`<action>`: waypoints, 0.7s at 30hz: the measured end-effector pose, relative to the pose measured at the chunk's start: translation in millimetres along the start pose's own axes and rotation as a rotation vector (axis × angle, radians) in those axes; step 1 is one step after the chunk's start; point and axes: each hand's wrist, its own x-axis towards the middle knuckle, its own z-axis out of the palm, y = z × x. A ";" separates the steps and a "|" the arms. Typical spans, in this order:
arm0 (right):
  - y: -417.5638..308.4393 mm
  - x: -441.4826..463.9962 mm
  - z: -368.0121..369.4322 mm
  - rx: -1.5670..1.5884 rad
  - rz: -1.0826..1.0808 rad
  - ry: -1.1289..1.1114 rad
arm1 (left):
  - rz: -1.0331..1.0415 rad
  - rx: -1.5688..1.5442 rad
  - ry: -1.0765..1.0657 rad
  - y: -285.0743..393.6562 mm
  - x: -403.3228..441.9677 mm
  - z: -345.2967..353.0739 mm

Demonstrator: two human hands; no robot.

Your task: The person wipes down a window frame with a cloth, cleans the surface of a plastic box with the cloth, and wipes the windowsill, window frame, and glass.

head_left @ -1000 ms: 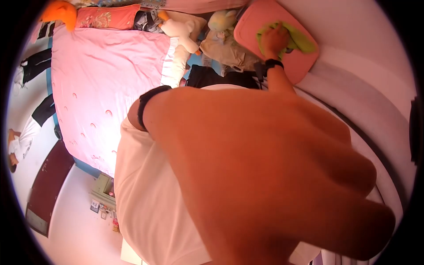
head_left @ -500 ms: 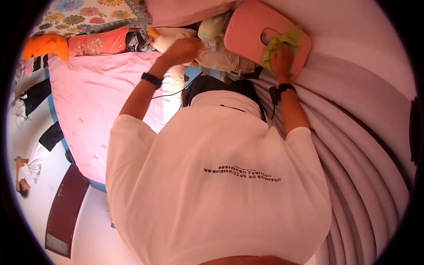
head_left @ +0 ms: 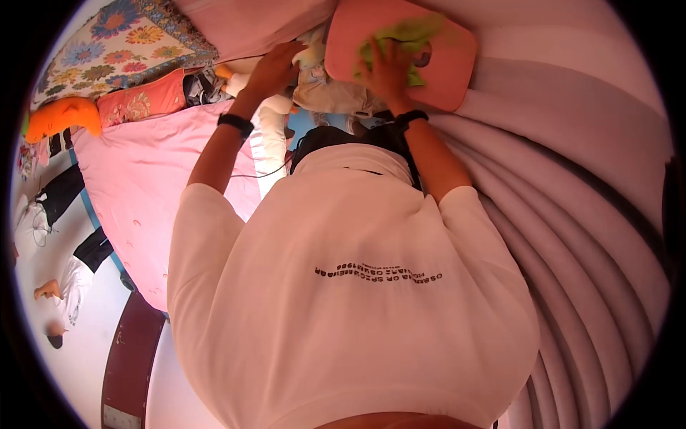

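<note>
My right hand (head_left: 387,75) presses a bright green cloth (head_left: 411,32) onto a pink board (head_left: 450,75) with rounded corners. The fingers are spread over the cloth, whose far end is blurred. A dark oval slot (head_left: 423,57) in the board shows beside the cloth. My left hand (head_left: 275,68) hovers left of the board, fingers partly extended and nothing visible in them. Closest to it are a pale plush toy (head_left: 311,51) and a beige cloth item (head_left: 332,93). What lies under the left palm is hidden.
A pink bedspread (head_left: 157,171) lies at left, with an orange plush (head_left: 68,116), a red embroidered pillow (head_left: 143,100) and a floral cover (head_left: 118,46) beyond. Pleated curtain fabric (head_left: 557,236) hangs at right. Another person (head_left: 75,282) is at far left, near a brown door (head_left: 132,357).
My right hand and the green cloth have moved leftward and up across the board. My left hand has shifted left and slightly up. The whole view has turned a little.
</note>
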 end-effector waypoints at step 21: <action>79.2 44.9 15.7 0.077 0.304 0.119 | -0.295 -0.061 -0.273 33.2 54.4 60.5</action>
